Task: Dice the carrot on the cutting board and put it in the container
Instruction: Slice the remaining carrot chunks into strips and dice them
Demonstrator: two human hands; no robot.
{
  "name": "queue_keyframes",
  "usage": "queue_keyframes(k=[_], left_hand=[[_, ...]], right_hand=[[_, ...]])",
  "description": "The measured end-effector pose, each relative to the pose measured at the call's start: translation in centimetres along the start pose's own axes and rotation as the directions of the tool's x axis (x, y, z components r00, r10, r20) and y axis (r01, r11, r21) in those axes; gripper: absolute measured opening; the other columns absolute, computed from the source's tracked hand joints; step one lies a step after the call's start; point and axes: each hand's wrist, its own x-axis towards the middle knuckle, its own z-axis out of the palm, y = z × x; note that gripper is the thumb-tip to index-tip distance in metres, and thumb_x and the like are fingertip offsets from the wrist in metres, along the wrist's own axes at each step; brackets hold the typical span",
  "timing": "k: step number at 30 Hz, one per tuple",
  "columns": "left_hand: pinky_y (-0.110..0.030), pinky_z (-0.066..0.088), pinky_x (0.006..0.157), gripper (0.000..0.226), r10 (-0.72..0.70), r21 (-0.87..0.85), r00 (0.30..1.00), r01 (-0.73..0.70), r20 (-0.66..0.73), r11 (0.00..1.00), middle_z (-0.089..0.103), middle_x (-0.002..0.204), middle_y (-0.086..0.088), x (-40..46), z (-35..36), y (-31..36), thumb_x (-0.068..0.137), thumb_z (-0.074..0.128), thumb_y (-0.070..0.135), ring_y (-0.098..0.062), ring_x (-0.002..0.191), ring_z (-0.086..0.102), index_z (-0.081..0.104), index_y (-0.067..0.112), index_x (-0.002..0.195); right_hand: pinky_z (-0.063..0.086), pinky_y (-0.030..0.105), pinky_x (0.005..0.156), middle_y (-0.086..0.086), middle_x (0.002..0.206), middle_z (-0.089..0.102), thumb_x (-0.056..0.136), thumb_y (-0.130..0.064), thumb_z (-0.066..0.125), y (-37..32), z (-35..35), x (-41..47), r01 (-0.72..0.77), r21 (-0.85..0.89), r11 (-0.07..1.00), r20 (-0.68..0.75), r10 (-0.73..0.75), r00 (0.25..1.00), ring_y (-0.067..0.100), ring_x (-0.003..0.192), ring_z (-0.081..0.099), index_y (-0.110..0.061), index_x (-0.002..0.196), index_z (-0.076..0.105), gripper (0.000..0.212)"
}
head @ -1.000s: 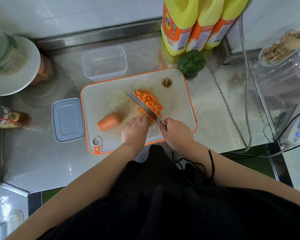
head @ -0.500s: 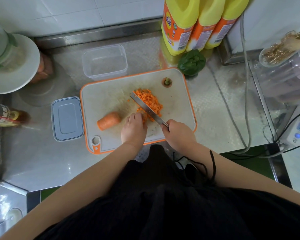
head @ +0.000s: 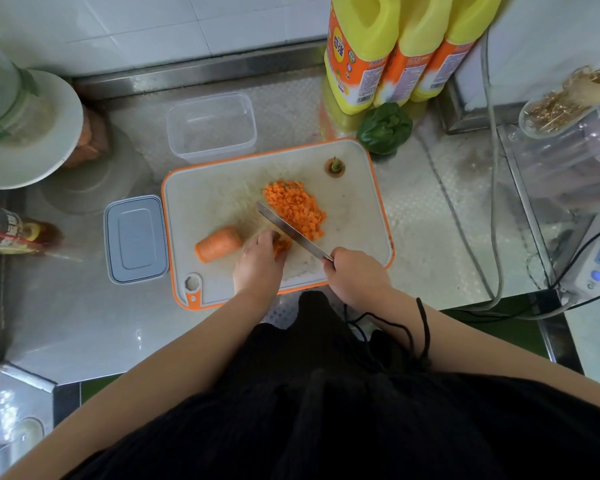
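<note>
The left hand pins carrot strips on the board, fingers curled clear of the knife, whose handle fills the right hand's grip. Dice lie beyond the blade, a stub waits left, and the container stands open behind the board, likely for scraping.

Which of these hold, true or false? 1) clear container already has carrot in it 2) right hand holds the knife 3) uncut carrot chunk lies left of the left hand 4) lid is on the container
1) False: the clear container is empty; the diced carrot sits on the cutting board.
2) True: the right hand grips the knife.
3) True: the carrot chunk lies left of the left hand.
4) False: the lid lies on the counter, left of the board.
</note>
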Motion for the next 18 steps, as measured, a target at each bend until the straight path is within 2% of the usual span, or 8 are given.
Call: queue_keyframes(k=[3, 8, 13, 15, 18], left_hand=[[-0.042, 0.050, 0.084, 0.023, 0.020, -0.058, 1.000, -0.020, 0.001, 0.998, 0.060, 0.111, 0.000, -0.1, -0.1, -0.3, 0.095, 0.060, 0.029, -0.021, 0.103, 0.056, 0.057, 0.016, 0.114], [-0.041, 0.050, 0.089, 0.032, 0.019, -0.133, 1.000, -0.019, 0.002, 0.991, 0.059, 0.115, 0.001, -0.1, -0.4, -0.8, 0.093, 0.064, 0.031, -0.021, 0.106, 0.056, 0.058, 0.018, 0.122], [-0.044, 0.046, 0.097, 0.038, 0.017, -0.141, 1.000, -0.016, 0.004, 0.990, 0.060, 0.125, -0.005, -0.7, -0.4, -2.4, 0.095, 0.061, 0.030, -0.024, 0.115, 0.053, 0.057, 0.018, 0.131], [-0.041, 0.046, 0.095, 0.035, 0.041, -0.111, 0.999, -0.042, -0.013, 0.993, 0.062, 0.122, -0.005, -0.9, -0.4, -2.6, 0.095, 0.061, 0.028, -0.025, 0.114, 0.053, 0.059, 0.017, 0.129], [-0.031, 0.041, 0.084, 0.026, 0.076, -0.089, 0.995, -0.081, -0.060, 0.993, 0.063, 0.110, -0.005, -1.0, -0.4, -2.3, 0.095, 0.062, 0.025, -0.024, 0.107, 0.053, 0.062, 0.012, 0.117]], right_hand=[[0.042, 0.033, 0.061, -0.002, 0.070, 0.049, 0.101, -0.036, 0.037, 0.0, -0.1, 0.1, -0.008, -0.009, 1.000, 0.012, 0.008, 1.000, 0.021, 0.072, 0.055, -0.014, 0.086, 0.048, 0.028], [0.046, 0.033, 0.065, 0.000, 0.076, 0.052, 0.101, -0.036, 0.037, -0.1, 0.2, 0.0, -0.021, -0.027, 0.999, 0.019, 0.021, 1.000, 0.022, 0.076, 0.058, -0.014, 0.090, 0.051, 0.029], [0.044, 0.034, 0.065, 0.003, 0.080, 0.055, 0.101, -0.036, 0.036, -0.2, 0.3, -0.2, -0.020, -0.043, 0.999, 0.026, 0.021, 0.999, 0.024, 0.078, 0.059, -0.011, 0.096, 0.054, 0.031], [0.044, 0.035, 0.065, 0.007, 0.086, 0.060, 0.101, -0.036, 0.036, -0.4, 0.3, -0.2, -0.004, -0.058, 0.998, 0.028, 0.006, 1.000, 0.027, 0.082, 0.061, -0.009, 0.099, 0.055, 0.032], [0.041, 0.033, 0.064, 0.008, 0.089, 0.062, 0.101, -0.036, 0.036, -0.8, 0.6, -0.1, 0.031, -0.092, 0.995, 0.052, -0.026, 0.998, 0.028, 0.084, 0.061, -0.008, 0.100, 0.054, 0.033]])
